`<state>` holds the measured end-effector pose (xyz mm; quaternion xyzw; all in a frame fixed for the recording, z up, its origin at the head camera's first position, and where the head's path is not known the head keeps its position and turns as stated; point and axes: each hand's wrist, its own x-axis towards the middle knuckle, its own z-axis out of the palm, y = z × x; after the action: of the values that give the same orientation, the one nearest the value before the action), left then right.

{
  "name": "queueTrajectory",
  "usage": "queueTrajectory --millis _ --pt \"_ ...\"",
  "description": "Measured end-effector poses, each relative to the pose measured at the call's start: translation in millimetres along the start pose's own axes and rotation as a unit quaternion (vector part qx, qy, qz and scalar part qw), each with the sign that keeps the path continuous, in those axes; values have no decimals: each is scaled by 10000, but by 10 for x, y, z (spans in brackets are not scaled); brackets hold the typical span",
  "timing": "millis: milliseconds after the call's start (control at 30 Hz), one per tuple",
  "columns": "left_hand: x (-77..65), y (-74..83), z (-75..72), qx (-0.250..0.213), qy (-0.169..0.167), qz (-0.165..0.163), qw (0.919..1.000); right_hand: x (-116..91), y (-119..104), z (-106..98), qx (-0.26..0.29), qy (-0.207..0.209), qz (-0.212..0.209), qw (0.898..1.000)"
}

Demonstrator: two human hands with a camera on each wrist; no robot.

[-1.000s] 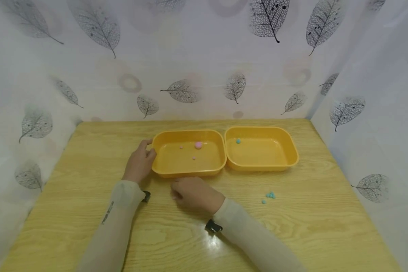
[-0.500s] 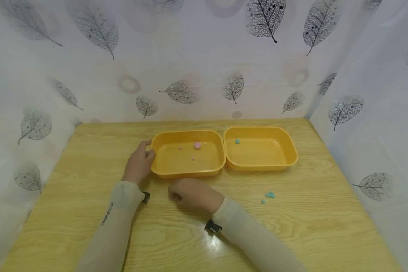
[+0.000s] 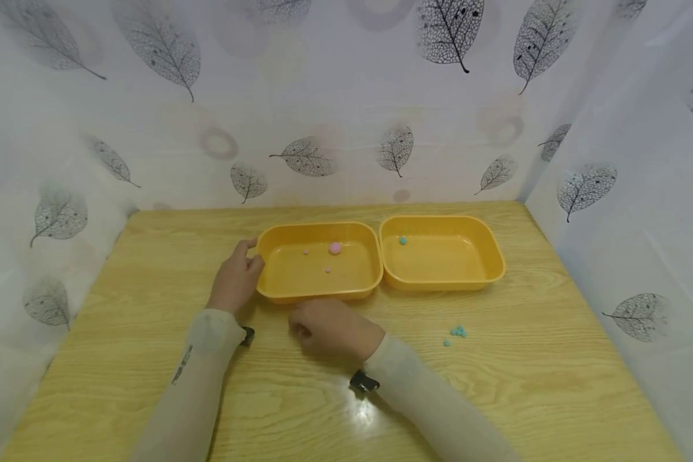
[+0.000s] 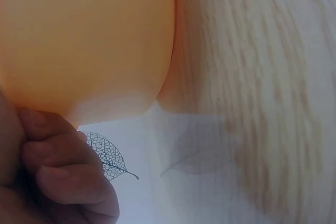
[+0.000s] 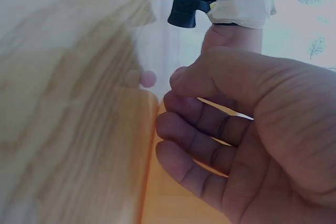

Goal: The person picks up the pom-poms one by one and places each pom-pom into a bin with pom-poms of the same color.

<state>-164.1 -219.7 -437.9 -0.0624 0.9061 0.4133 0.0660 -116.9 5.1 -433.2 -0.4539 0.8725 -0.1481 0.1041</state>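
Note:
My left hand [image 3: 233,276] holds the left end of the left yellow tray [image 3: 320,296], thumb and forefinger at its rim. In the left wrist view its curled fingers [image 4: 73,182] lie against the tray's wall. Inside that tray are a larger pink ball [image 3: 335,248] and two tiny pink ones. Just in front of the tray, my right hand [image 3: 332,330] is low over the table with fingers curled and thumb tip close to them. A pink ball [image 5: 148,78] shows on the table beside those fingertips in the right wrist view; the head view hides it behind the hand.
Touching the left tray, a second yellow tray [image 3: 441,263] contains one teal ball [image 3: 403,240]. Several teal balls [image 3: 459,332] lie clustered on the wooden table in front of it, with a single teal ball [image 3: 447,343] nearby. Leaf-patterned curtains surround the table.
My right hand drifts slightly left, then back right and a little towards the tray. My left hand stays at the tray's end, and the balls in view keep their places.

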Motion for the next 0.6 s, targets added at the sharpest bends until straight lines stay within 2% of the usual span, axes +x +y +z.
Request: queueTrajectory --millis 200,367,600 --pt "-8 -7 -6 11 69 61 10000 2 -32 -81 -78 171 -225 9996" --pt "-10 -12 -11 22 45 54 10000 -16 -59 -166 -449 404 -417 9973" --pt "-8 -1 -7 63 -2 15 10000 -109 -47 -381 -550 723 -117 9958"
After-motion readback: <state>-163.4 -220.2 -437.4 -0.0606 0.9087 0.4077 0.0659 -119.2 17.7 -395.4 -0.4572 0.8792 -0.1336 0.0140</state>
